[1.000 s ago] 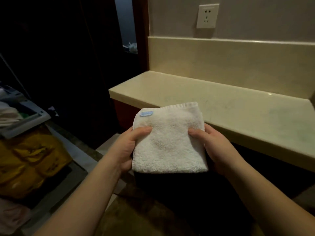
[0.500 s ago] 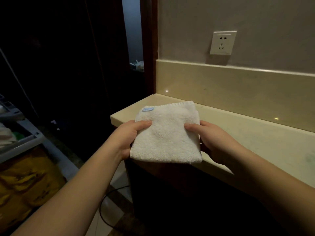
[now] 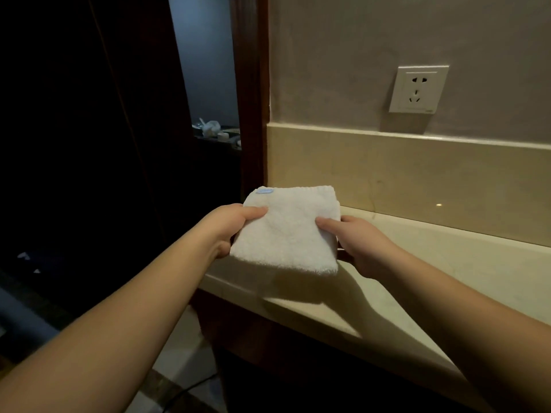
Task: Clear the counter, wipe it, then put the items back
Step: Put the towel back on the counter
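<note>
Your left hand and right hand pinch fluffy folded white towel above smooth beige stone counter corner.

Folded towel: plain white terry with a small pale blue label at its far left corner. Counter beneath it: cream stone, faintly mottled, as is the backsplash. Wall above: flat grey-beige, bearing an off-white socket. Door frame left of the towel: dark reddish-brown.
</note>
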